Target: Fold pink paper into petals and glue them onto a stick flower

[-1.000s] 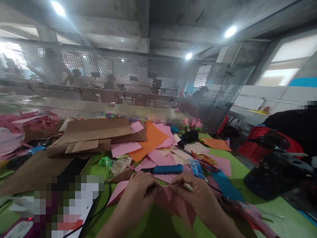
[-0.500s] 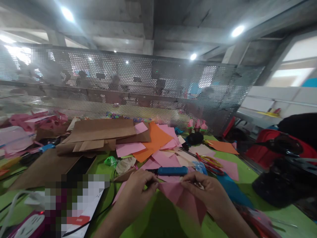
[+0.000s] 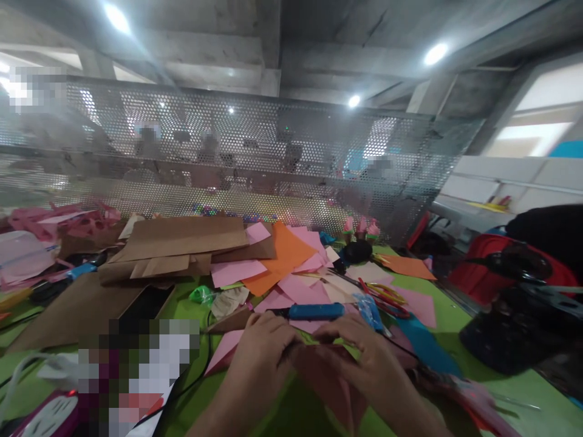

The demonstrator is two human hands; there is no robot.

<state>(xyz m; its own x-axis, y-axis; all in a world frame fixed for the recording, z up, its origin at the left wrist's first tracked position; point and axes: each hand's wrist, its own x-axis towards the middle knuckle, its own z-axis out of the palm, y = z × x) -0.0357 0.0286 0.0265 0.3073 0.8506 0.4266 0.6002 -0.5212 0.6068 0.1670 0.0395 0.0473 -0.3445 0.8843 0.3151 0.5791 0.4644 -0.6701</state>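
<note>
One pink paper (image 3: pixel 325 377), creased, shaded and tapering downward, hangs at the frame's lower centre, pinched by the left hand (image 3: pixel 266 343) and right hand (image 3: pixel 363 346).

ceiling lamps (image 3: pixel 436 54) glaring | overall dim | pink paper (image 3: pixel 328 377) shadowed | edges stretched | patches pixelated

I had both bare forearms (image 3: pixel 228 400) slanting inward from the bottom of my view, the hands near each other but apart. The bare left hand (image 3: pixel 268 346) was knuckles-up, its fingers curled in tightly; the bare right hand (image 3: pixel 364 349) arched its index finger over an extended thumb.
</note>
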